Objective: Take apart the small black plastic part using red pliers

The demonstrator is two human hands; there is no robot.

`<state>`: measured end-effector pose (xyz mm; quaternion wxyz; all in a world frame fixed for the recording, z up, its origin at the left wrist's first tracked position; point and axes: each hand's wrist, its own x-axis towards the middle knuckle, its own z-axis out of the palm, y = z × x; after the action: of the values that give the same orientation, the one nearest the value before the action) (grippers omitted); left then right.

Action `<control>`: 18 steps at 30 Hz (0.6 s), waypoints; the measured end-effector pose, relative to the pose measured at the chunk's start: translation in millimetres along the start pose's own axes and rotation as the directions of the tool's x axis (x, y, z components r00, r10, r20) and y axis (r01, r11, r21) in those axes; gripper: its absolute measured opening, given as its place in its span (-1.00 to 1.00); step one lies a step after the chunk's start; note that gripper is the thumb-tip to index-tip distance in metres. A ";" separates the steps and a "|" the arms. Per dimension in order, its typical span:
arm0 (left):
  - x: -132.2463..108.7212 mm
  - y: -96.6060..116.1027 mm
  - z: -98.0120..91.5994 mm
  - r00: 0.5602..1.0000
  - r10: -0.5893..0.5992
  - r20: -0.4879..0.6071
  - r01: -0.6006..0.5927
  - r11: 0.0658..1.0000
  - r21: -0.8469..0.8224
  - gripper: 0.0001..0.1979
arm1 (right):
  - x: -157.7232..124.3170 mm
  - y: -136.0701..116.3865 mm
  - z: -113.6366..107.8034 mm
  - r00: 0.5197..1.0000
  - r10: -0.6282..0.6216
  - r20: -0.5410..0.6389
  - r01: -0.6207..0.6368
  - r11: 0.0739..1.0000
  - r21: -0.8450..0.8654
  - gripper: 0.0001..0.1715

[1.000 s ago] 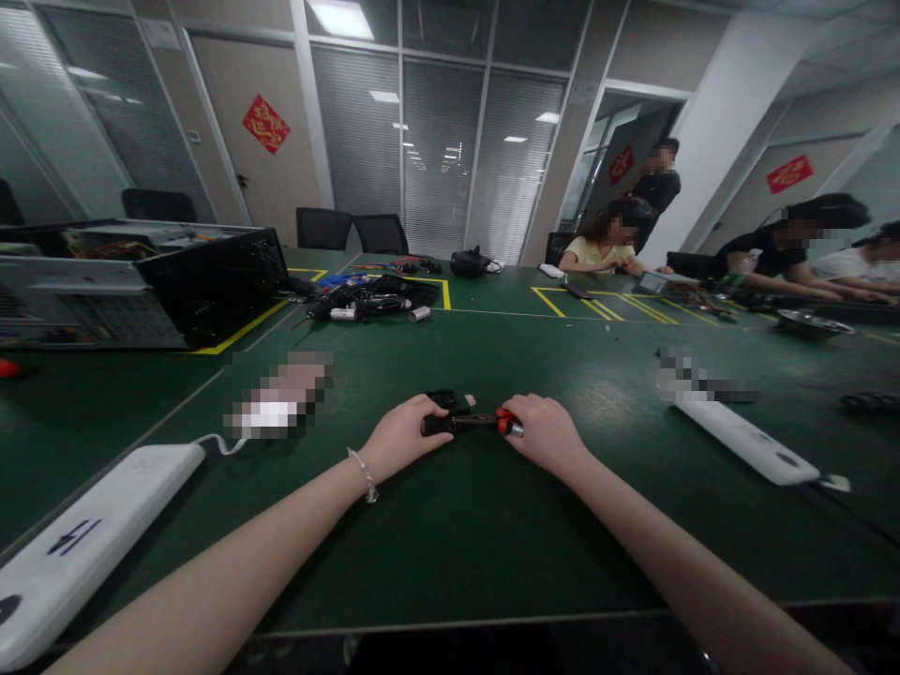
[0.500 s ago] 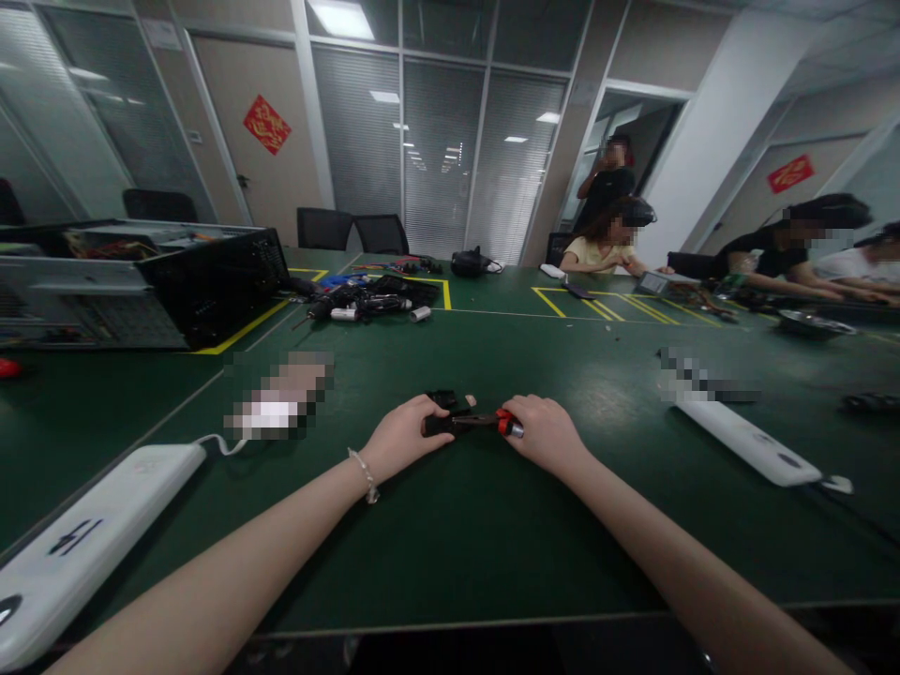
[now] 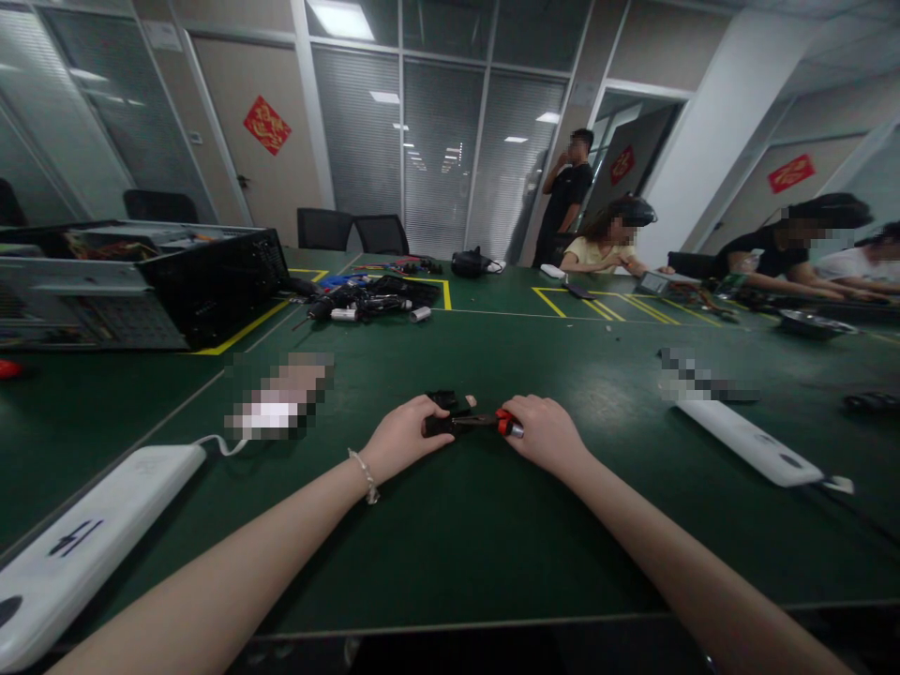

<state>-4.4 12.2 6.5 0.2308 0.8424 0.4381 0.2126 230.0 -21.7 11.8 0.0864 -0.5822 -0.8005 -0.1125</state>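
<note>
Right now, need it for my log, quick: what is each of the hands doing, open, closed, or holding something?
Left hand: closed on a small black part.
Right hand: closed on a red-collared tool.

Left of the small black plastic part lies a long white plastic box; right, touching it, a red-handled metal tool; behind, a heap of dark metal tools.

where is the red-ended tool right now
Head view, centre of the green table: the red-ended tool is in the right hand, its shaft reaching left to the small black part in the left hand.
</note>
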 end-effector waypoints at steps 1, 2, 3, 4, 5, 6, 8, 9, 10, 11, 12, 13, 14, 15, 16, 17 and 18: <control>0.0 0.2 -0.1 1.000 -0.003 0.002 0.003 1.000 0.000 -0.69 | -0.1 0.2 0.1 1.000 0.000 0.000 0.000 1.000 -0.003 -0.79; 0.1 0.2 -0.1 1.000 -0.006 0.004 0.006 1.000 0.000 -0.69 | -0.1 0.4 0.0 1.000 0.001 0.001 -0.001 1.000 -0.005 -0.79; 0.1 0.2 -0.1 1.000 -0.009 0.004 0.009 1.000 0.000 -0.69 | -0.2 0.8 -0.2 1.000 0.003 0.003 -0.002 1.000 -0.008 -0.79; 0.1 0.1 0.1 1.000 -0.009 0.005 0.009 1.000 -0.001 -0.68 | -0.3 1.1 -0.4 1.000 0.005 0.007 -0.004 1.000 -0.010 -0.78; 0.1 -0.1 0.3 1.000 -0.008 0.004 0.008 1.000 -0.002 -0.69 | -0.3 1.3 -0.7 1.000 0.007 0.010 -0.007 1.000 -0.011 -0.78; 0.1 -0.4 0.6 1.000 -0.003 0.002 0.003 1.000 -0.004 -0.69 | -0.2 1.4 -1.0 1.000 0.008 0.013 -0.008 1.000 -0.011 -0.78; 0.2 -1.0 1.4 1.000 0.010 -0.005 -0.010 1.000 -0.007 -0.69 | 0.0 1.1 -1.5 1.000 0.010 0.014 -0.010 1.000 -0.010 -0.78; 0.4 -1.3 1.8 1.000 0.016 -0.007 -0.016 1.000 -0.006 -0.69 | 0.2 0.8 -1.6 1.000 0.008 0.013 -0.007 1.000 -0.010 -0.78; 0.5 -1.6 2.3 1.000 0.019 -0.011 -0.019 1.000 -0.002 -0.69 | 0.4 0.4 -1.5 1.000 0.005 0.012 -0.005 1.000 -0.012 -0.78; 0.7 -1.8 2.6 1.000 0.020 -0.014 -0.020 1.000 0.004 -0.70 | 0.6 0.0 -1.3 1.000 0.003 0.013 -0.003 1.000 -0.016 -0.78; 0.8 -2.0 2.9 1.000 0.019 -0.016 -0.019 1.000 0.009 -0.70 | 0.8 -0.3 -1.0 1.000 0.002 0.014 -0.001 1.000 -0.022 -0.78; 0.9 -2.2 3.1 1.000 0.017 -0.020 -0.017 1.000 0.014 -0.70 | 0.9 -0.6 -0.7 1.000 0.002 0.015 -0.002 1.000 -0.030 -0.78; 0.9 -2.4 3.2 1.000 0.014 -0.021 -0.014 1.000 0.018 -0.69 | 1.0 -0.6 -0.3 1.000 0.003 0.015 -0.002 0.999 -0.035 -0.79; 0.9 -2.5 3.1 1.000 0.011 -0.021 -0.011 1.000 0.019 -0.69 | 0.9 -0.5 0.1 1.000 0.003 0.015 -0.003 0.999 -0.037 -0.79; 0.8 -2.6 3.0 1.000 0.010 -0.017 -0.009 1.000 0.017 -0.68 | 0.8 -0.2 0.4 1.000 0.004 0.015 -0.004 0.999 -0.037 -0.79; 0.6 -2.6 2.9 1.000 0.010 -0.015 -0.010 1.000 0.016 -0.68 | 0.6 0.3 0.6 1.000 0.004 0.014 -0.004 0.999 -0.035 -0.78; 0.4 -2.6 2.7 1.000 0.013 -0.016 -0.012 1.000 0.016 -0.68 | 0.3 0.8 0.8 1.000 0.004 0.013 -0.003 0.999 -0.032 -0.78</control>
<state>-4.3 13.4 2.9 0.2191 0.8453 0.4363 0.2171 230.6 -21.0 11.2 0.0722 -0.5857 -0.7981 -0.1216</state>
